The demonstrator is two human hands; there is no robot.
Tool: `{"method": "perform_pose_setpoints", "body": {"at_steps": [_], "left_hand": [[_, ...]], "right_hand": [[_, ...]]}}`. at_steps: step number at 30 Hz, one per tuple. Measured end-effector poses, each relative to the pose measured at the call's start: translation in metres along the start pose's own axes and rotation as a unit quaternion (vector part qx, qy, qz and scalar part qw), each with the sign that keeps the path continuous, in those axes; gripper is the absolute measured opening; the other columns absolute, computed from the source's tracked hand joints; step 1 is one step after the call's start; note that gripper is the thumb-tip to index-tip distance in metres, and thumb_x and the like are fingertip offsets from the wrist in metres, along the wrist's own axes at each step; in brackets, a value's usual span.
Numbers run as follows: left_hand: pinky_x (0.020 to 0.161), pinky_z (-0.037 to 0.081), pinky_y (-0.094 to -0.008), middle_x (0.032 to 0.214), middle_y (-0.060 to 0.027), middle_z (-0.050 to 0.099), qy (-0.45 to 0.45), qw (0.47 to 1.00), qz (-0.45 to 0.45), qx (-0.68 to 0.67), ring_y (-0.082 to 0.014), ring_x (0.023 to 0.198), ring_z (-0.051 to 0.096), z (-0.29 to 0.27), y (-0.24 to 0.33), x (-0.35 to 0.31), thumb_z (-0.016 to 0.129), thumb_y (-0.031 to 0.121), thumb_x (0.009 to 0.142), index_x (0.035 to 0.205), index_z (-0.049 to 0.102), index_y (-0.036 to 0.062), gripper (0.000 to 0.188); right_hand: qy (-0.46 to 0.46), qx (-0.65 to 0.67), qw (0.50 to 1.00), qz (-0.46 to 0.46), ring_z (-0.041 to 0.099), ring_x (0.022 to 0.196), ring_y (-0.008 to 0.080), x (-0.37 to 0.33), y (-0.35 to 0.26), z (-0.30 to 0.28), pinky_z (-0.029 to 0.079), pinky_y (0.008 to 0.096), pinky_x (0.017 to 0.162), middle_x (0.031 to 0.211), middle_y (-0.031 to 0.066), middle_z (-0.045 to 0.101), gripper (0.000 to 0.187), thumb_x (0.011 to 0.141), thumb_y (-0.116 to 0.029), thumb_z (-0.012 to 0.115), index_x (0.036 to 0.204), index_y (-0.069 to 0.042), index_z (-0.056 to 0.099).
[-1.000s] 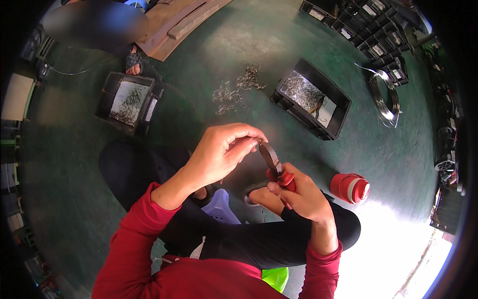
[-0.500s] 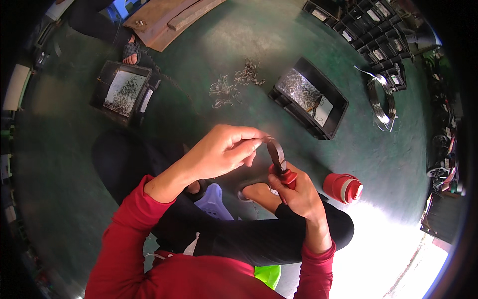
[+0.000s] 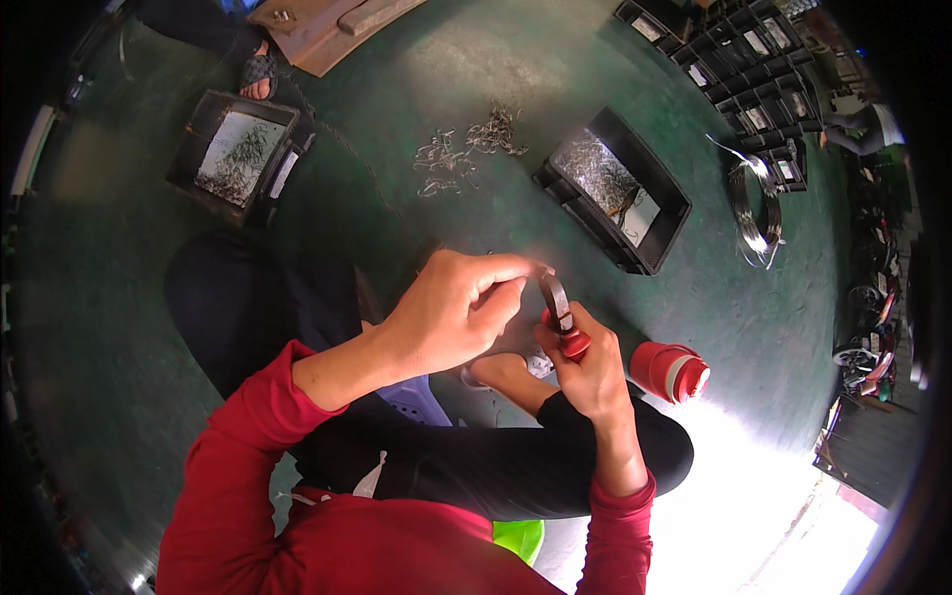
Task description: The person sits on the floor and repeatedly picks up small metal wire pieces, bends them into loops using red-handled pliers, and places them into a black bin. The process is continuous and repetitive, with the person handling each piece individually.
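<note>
My right hand (image 3: 593,369) is closed round the red handles of a pair of pliers (image 3: 557,305), whose dark metal jaws point up and away from me. My left hand (image 3: 451,302) is pinched, thumb against forefinger, with its fingertips right at the tip of the jaws. Whatever lies between those fingers is too small to make out. Beyond my hands, small bent metal wire pieces (image 3: 443,159) lie loose on the green floor in two clusters. A black crate (image 3: 659,243) with many similar wire pieces in it stands to their right.
Another black crate (image 3: 188,183) of wire pieces stands at left, near another person's sandalled foot (image 3: 258,84). A red jug (image 3: 662,372) is beside my right knee. At right are a wire coil (image 3: 742,213) and stacked black crates (image 3: 739,74). Brown board (image 3: 312,35) lies at the back.
The view has shifted slightly. The pliers have tilted a little in my right hand, and my left fingertips remain at the jaws. A person's legs now show at the far right.
</note>
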State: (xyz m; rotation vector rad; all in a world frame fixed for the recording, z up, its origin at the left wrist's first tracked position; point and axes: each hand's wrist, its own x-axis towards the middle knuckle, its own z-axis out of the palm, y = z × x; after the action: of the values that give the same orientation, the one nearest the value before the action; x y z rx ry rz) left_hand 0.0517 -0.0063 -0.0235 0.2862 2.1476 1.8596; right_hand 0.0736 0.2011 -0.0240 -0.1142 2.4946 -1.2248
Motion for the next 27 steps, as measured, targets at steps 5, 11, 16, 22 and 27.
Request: {"method": "perform_pose_setpoints", "body": {"at_steps": [5, 11, 16, 22, 27], "left_hand": [[0.046, 0.033, -0.0220, 0.056, 0.0015, 0.049, 0.010, 1.000, 0.012, 0.001, -0.0015, 0.051, 0.042, 0.002, 0.000, -0.002, 0.048, 0.003, 0.096, 0.115, 0.066, -0.0008, 0.026], [0.045, 0.033, -0.0219, 0.054, 0.0016, 0.046, 0.041, 0.999, 0.035, -0.006, -0.0010, 0.050, 0.041, 0.007, 0.003, -0.004, 0.049, 0.001, 0.094, 0.115, 0.066, -0.0026, 0.026], [0.044, 0.034, -0.0220, 0.055, 0.0007, 0.049, 0.056, 0.998, 0.032, -0.010, -0.0008, 0.051, 0.044, 0.009, 0.004, -0.006, 0.050, 0.000, 0.094, 0.115, 0.065, -0.0030, 0.027], [0.047, 0.041, -0.0231, 0.061, -0.0038, 0.057, 0.055, 0.998, 0.014, -0.014, -0.0035, 0.055, 0.054, 0.012, 0.003, -0.008, 0.050, -0.001, 0.094, 0.115, 0.064, -0.0043, 0.026], [0.055, 0.050, -0.0254, 0.068, -0.0078, 0.064, -0.002, 1.000, -0.024, -0.010, -0.0105, 0.060, 0.063, -0.001, 0.000, 0.002, 0.050, 0.000, 0.095, 0.111, 0.062, -0.0058, 0.020]], "right_hand": [[0.046, -0.018, 0.998, -0.030, 0.053, 0.062, 0.0225, 0.002, 0.001, 0.004, 0.045, 0.0321, 0.062, 0.073, 0.0143, 0.058, 0.016, 0.085, -0.007, 0.069, 0.091, 0.001, 0.057], [0.069, -0.053, 0.996, -0.033, 0.063, 0.072, 0.0381, 0.006, 0.002, 0.008, 0.049, 0.0386, 0.063, 0.082, 0.0185, 0.062, 0.020, 0.079, -0.007, 0.073, 0.092, 0.000, 0.059], [0.091, -0.077, 0.992, -0.049, 0.064, 0.076, 0.0396, 0.008, 0.006, 0.012, 0.050, 0.0411, 0.064, 0.086, 0.0184, 0.062, 0.021, 0.079, -0.008, 0.072, 0.094, -0.001, 0.059], [0.121, -0.095, 0.984, -0.087, 0.055, 0.065, 0.0337, 0.011, 0.010, 0.017, 0.046, 0.0374, 0.063, 0.077, 0.0167, 0.056, 0.020, 0.087, -0.012, 0.070, 0.093, 0.001, 0.055], [0.094, -0.104, 0.987, -0.078, 0.058, 0.068, 0.0321, 0.010, 0.008, 0.007, 0.047, 0.0375, 0.065, 0.081, 0.0162, 0.059, 0.022, 0.086, -0.011, 0.070, 0.099, 0.001, 0.056]]}}
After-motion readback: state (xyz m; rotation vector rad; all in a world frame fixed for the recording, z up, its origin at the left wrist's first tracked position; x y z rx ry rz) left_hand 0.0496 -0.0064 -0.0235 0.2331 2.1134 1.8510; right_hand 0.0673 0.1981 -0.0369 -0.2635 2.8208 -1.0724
